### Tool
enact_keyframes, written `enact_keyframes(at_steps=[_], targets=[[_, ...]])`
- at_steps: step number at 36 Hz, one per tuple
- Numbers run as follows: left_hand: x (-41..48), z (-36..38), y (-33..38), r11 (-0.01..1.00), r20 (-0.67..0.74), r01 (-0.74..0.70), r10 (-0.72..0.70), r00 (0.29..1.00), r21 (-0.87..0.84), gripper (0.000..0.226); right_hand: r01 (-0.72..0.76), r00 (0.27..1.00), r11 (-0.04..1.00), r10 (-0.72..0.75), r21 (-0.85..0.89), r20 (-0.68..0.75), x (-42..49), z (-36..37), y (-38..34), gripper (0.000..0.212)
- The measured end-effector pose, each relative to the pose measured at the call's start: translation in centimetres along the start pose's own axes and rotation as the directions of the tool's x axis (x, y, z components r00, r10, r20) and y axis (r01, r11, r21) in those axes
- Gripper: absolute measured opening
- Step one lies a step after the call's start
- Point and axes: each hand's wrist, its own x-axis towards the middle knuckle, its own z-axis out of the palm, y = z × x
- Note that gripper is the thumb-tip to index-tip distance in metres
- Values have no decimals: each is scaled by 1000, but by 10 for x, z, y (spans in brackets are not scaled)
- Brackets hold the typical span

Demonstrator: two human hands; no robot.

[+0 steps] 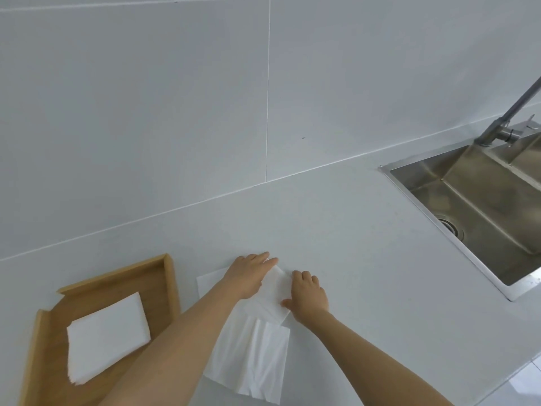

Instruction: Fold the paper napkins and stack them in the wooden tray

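A white paper napkin lies partly folded on the grey counter, over a pile of flat unfolded napkins. My left hand rests flat on the napkin's far left part, fingers stretched out. My right hand presses its right edge with curled fingers and the thumb on the near corner. At the lower left stands the wooden tray, and a stack of folded napkins lies inside it. My left forearm hides part of the tray's near right side.
A steel sink is sunk into the counter at the right, with a tap behind it. A tiled wall rises at the back. The counter's front edge runs along the lower right corner.
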Motion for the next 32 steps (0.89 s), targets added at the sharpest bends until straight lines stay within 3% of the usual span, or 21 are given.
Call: enact_keyframes(at_steps=[6, 13, 16, 20, 23, 32], targets=[[10, -3, 9, 999, 40, -29, 27, 999, 28, 58, -103, 994, 987, 100, 124, 37, 4, -1, -1, 45], [14, -7, 10, 998, 24, -5, 3, 1000, 57, 37, -107, 994, 983, 102, 151, 37, 7, -1, -4, 16], [13, -10, 9, 998, -26, 30, -28, 999, 54, 33, -115, 993, 969, 111, 220, 29, 7, -3, -4, 24], [9, -20, 3, 992, -40, 88, -92, 995, -92, 19, -149, 989, 910, 133, 386, 68, 10, -16, -1, 34], [7, -32, -2, 984, -73, 97, -109, 991, -150, 10, -113, 994, 890, 105, 441, 42, 15, -27, 1, 18], [1, -59, -14, 955, -273, 70, -152, 950, -287, 15, 46, 995, 892, -3, 449, -97, 31, -60, -3, 29]])
